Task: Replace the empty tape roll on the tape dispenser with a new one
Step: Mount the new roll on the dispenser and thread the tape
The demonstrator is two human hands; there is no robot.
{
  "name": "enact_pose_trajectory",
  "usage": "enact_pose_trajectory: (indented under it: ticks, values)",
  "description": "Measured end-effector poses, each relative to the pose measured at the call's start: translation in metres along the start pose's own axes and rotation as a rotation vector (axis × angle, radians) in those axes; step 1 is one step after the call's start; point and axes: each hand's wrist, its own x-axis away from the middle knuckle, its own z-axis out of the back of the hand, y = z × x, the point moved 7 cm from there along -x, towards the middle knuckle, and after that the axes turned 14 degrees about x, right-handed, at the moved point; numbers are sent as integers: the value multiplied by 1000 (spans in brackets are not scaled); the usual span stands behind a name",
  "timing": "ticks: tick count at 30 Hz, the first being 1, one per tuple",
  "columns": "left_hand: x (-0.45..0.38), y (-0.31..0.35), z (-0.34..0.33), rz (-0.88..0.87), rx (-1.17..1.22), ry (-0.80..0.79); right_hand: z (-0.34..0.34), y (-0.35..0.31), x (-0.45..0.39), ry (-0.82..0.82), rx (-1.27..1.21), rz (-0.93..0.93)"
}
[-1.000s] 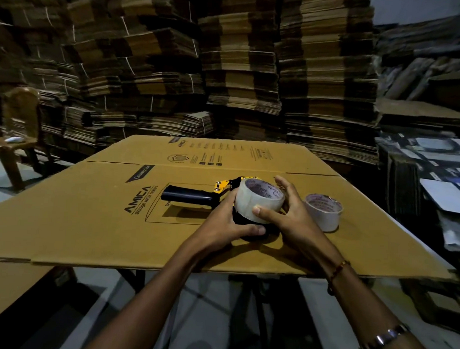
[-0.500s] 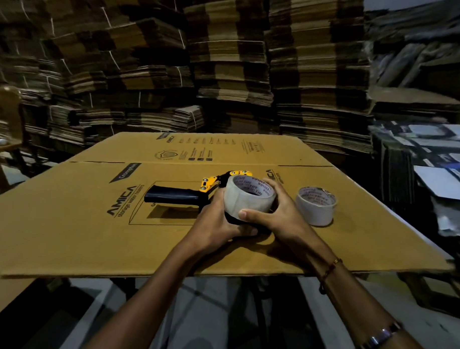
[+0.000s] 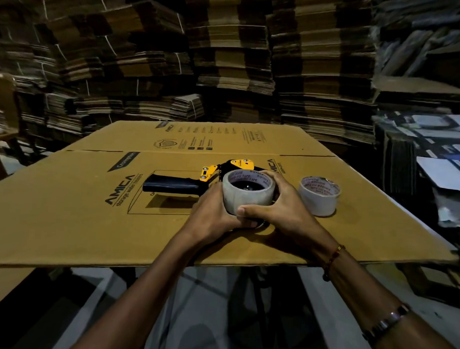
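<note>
Cardboard-topped bench, centre frame: left hand [image 3: 214, 215] and right hand [image 3: 279, 212] both gripped the new tape roll [image 3: 247, 192] over the dispenser [image 3: 197, 179]. Seated crooked, it could jam.

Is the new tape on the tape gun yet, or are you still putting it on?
Nearly. Done: a thin, used-looking roll stands apart on the cardboard. In hand: the left hand and right hand grip the full roll over the dispenser; whether it is fully seated I cannot tell. Left: threading the tape, of which nothing shows.
</note>
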Motion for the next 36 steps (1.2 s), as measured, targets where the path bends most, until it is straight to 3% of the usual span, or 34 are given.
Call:
enact_pose_trajectory:
  ticks: [10, 36]
  values:
    - [4, 0, 1, 43, -35, -7, 0, 4, -1, 8, -14, -80]
    - [5, 0, 2, 33, -64, -46, -3, -7, 8, -30, 202, 71]
